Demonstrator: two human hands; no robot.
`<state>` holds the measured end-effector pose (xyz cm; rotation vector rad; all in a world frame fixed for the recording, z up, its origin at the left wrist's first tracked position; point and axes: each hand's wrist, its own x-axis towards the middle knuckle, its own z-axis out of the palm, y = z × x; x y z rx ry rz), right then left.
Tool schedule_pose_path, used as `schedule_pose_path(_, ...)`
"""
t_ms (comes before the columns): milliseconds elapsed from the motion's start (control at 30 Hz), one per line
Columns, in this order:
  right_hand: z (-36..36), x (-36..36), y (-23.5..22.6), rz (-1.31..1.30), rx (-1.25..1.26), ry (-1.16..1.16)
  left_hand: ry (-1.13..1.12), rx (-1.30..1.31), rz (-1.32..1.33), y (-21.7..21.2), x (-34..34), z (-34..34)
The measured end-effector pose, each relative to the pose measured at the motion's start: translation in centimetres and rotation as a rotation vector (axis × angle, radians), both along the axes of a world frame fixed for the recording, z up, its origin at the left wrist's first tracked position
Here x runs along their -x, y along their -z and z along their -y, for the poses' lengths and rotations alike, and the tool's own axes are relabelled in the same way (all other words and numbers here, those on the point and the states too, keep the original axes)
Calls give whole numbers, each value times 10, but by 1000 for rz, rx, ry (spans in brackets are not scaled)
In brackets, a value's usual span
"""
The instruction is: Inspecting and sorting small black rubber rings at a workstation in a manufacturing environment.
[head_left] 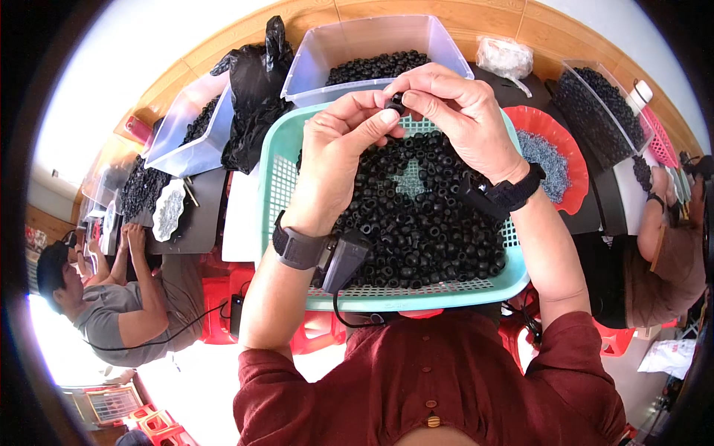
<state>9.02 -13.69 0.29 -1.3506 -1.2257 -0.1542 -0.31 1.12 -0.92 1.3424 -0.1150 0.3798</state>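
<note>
Above the far part of a turquoise plastic basket (394, 302), my two hands meet at the fingertips. Between them is a small black ring-shaped piece (396, 102). My left hand (336, 145) pinches it with thumb and fingers. My right hand (465, 111) grips it from the other side, partly hiding it. A heap of similar black pieces (416, 241), many with holes, fills much of the basket under my hands. A red scalloped tray (580, 175) of small grey-blue pieces (541, 157) stands right of the basket.
Behind the basket stands a clear bin (439, 44) of black pieces, beside a black plastic bag (256, 111). Another clear bin (167, 145) is at left, one (595, 126) at right. One person (126, 312) sits at left, another (662, 253) at right.
</note>
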Motion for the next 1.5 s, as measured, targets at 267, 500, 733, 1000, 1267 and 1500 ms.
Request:
schedule_pose_path(267, -2, 0, 2, -179, 3, -60, -50, -40, 22, 0, 0, 4)
schedule_pose_path(500, -3, 4, 1, 29, -79, 84, 20, 32, 0, 1, 0, 2)
schedule_pose_path(733, 1, 4, 1, -303, -80, -135, 51, 54, -15, 1, -1, 3)
schedule_pose_path(1000, 1, 4, 0, -333, -74, -145, 72, 91, 6, 0, -2, 4)
schedule_pose_path(1267, 4, 3, 0, -351, -93, -114, -87, -110, 72, -6, 3, 10)
schedule_pose_path(1500, 4, 5, -1, -433, -117, -149, -174, -196, 118, -6, 4, 11)
